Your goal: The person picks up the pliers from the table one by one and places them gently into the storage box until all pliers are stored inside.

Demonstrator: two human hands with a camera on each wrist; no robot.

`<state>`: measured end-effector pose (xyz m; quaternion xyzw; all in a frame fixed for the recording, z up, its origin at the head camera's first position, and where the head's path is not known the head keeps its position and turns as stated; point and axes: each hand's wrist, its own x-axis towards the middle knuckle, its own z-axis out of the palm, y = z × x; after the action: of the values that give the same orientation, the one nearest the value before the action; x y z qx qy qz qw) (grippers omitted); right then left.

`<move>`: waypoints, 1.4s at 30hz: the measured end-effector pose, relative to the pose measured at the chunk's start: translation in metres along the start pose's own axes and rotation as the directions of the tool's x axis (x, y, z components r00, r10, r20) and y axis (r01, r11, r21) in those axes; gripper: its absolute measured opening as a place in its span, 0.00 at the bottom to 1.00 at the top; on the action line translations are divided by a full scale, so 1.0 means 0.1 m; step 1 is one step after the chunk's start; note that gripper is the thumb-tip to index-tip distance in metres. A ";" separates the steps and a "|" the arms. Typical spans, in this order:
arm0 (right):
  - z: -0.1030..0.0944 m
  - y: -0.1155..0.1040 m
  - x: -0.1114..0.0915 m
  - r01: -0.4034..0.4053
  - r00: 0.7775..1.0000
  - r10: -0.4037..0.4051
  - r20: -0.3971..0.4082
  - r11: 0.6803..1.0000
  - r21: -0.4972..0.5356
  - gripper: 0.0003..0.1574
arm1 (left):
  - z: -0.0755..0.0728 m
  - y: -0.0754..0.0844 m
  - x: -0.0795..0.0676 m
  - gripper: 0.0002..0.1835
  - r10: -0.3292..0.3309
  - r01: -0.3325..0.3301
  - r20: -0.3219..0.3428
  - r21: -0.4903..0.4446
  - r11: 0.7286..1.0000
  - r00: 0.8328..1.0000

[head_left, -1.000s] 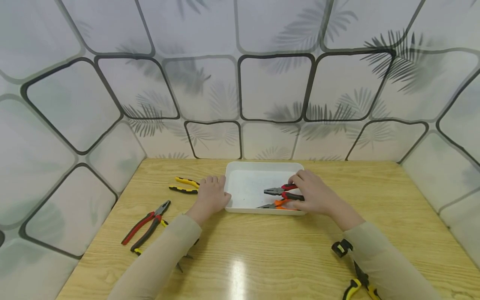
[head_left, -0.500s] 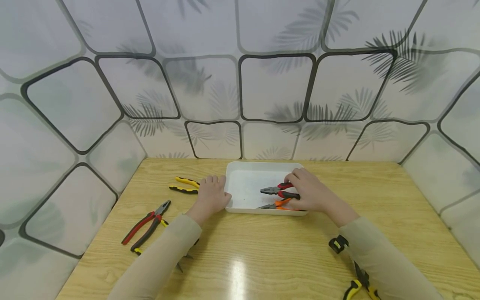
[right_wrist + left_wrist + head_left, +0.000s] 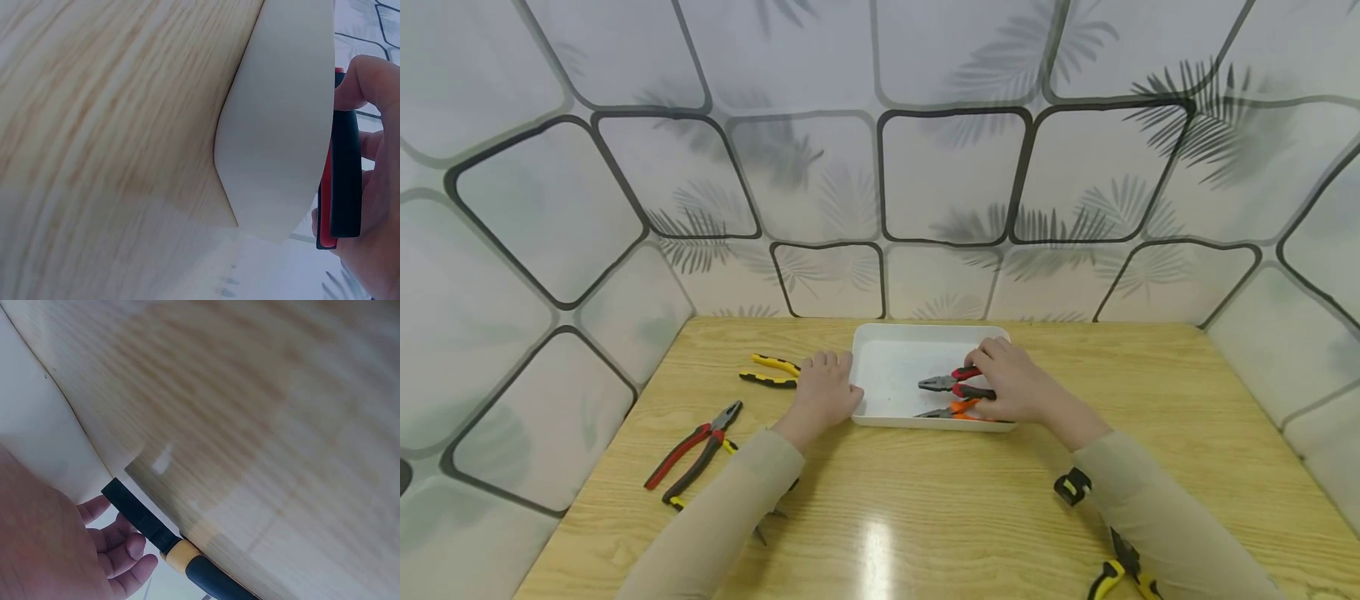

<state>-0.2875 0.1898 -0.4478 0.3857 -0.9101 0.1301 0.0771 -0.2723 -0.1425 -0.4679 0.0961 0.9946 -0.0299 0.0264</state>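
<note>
My right hand (image 3: 1011, 379) grips combination pliers (image 3: 936, 383) with red and black handles over the right part of the white tray (image 3: 932, 422). Their jaws point left. In the right wrist view, the handles (image 3: 345, 178) stick out past the tray's wall (image 3: 275, 125). Beside them in the tray lie orange-handled pliers (image 3: 958, 407), partly covered by the right hand. My left hand (image 3: 823, 390) holds the tray's left side, thumb over the rim. Yellow-and-black pliers handles (image 3: 771, 382) show left of it; their head is hidden behind the hand.
On the table's left lie red-and-black pliers (image 3: 700, 446), and more yellow-handled tools are partly hidden under the left sleeve (image 3: 715, 517). Yellow-and-black pliers (image 3: 1108, 575) lie beside the right sleeve (image 3: 1157, 508). A patterned wall (image 3: 955, 175) rises behind the wooden table (image 3: 940, 500).
The right hand has shifted slightly left, carrying the red-and-black pliers further over the tray. The left hand and the tray have hardly moved.
</note>
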 end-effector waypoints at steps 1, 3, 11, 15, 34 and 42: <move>0.00 0.00 0.00 -0.002 1.000 0.002 0.005 1.000 -0.001 0.33 | 0.00 0.00 0.00 0.32 0.001 -0.001 -0.002 0.001 1.000 1.000; 0.00 0.01 0.00 -0.006 1.000 0.006 0.016 1.000 -0.002 0.33 | 0.01 0.00 0.00 0.31 0.004 -0.004 -0.013 -0.001 1.000 1.000; 0.04 0.09 0.04 -0.002 1.000 0.003 0.030 1.000 -0.009 0.31 | -0.01 0.01 -0.03 0.29 0.014 -0.014 -0.027 -0.008 1.000 1.000; 0.05 0.12 0.07 0.000 1.000 0.000 0.029 1.000 -0.020 0.29 | -0.03 0.02 -0.04 0.30 0.016 -0.016 -0.026 0.001 1.000 1.000; 0.09 0.13 0.15 -0.019 0.998 0.021 0.053 0.999 -0.043 0.26 | -0.02 0.01 -0.02 0.31 0.009 -0.009 -0.024 -0.010 1.000 1.000; 0.13 0.14 0.15 -0.002 0.998 0.005 0.063 0.999 -0.053 0.27 | -0.03 0.01 -0.02 0.31 0.013 -0.013 -0.021 -0.002 1.000 1.000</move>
<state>-0.3082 0.1851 -0.4591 0.3858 -0.9159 0.0940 0.0583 -0.2701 -0.1420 -0.4650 0.1030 0.9942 -0.0279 0.0165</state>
